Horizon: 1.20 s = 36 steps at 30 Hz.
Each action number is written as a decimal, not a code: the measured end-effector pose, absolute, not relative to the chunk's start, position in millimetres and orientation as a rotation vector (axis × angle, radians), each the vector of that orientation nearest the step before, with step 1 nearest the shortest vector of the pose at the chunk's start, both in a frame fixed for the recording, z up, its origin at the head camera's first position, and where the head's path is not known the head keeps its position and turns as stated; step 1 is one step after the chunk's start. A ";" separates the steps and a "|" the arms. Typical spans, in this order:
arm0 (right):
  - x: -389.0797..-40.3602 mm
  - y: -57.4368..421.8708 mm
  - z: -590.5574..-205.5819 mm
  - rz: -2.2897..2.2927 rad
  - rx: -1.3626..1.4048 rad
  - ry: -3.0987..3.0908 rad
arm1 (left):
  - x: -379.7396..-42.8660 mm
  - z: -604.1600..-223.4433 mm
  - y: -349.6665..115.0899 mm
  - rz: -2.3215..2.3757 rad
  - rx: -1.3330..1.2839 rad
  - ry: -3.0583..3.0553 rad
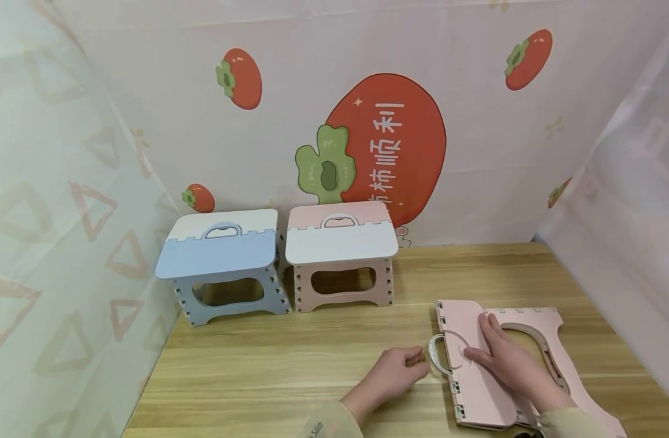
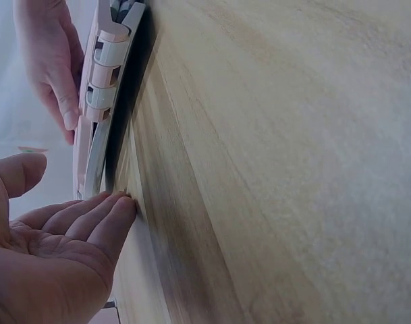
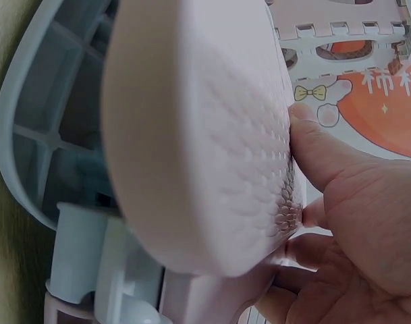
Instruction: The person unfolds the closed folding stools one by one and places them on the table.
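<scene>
A pink and white folding stool (image 1: pixel 484 395) lies partly folded at the right of the table, one leg panel (image 1: pixel 577 380) spread out flat. My right hand (image 1: pixel 506 362) rests on its pink seat half, thumb spread from the fingers. In the right wrist view the thumb and fingertips touch the dotted seat surface (image 3: pixel 252 135). Beside the white carrying handle (image 1: pixel 436 356) is my left hand (image 1: pixel 391 371), holding nothing. Its fingers stretch toward the stool's hinged edge (image 2: pixel 102 81) in the left wrist view, fingertips low by the table.
Toward the back left of the wooden table (image 1: pixel 290 371) stand a blue and white stool (image 1: pixel 219 252) and a pink and white stool (image 1: pixel 342 246), side by side and unfolded. A printed cloth wall (image 1: pixel 476 201) rises behind them, with further cloth at both sides.
</scene>
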State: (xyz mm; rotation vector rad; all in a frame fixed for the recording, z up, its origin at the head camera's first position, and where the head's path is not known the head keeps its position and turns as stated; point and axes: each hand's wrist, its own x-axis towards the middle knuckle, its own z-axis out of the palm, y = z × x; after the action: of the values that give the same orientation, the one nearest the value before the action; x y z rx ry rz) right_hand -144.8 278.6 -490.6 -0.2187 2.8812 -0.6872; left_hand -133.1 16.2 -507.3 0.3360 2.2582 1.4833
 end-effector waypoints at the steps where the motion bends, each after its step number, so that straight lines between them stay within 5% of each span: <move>1: -145.0 278.0 -490.7 -0.688 -0.220 2.882 | -133.0 -507.4 16.4 1.488 0.336 2.258; 36: -146.9 266.6 -490.3 -0.666 -0.247 2.894 | -138.6 -515.9 23.9 2.010 -0.137 1.691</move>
State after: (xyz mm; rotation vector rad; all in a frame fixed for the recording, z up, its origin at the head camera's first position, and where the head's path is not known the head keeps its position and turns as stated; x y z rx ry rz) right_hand -146.9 266.6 -490.3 -0.2473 2.8944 -0.6656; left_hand -138.6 23.9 -515.9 -0.1369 1.6912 2.0097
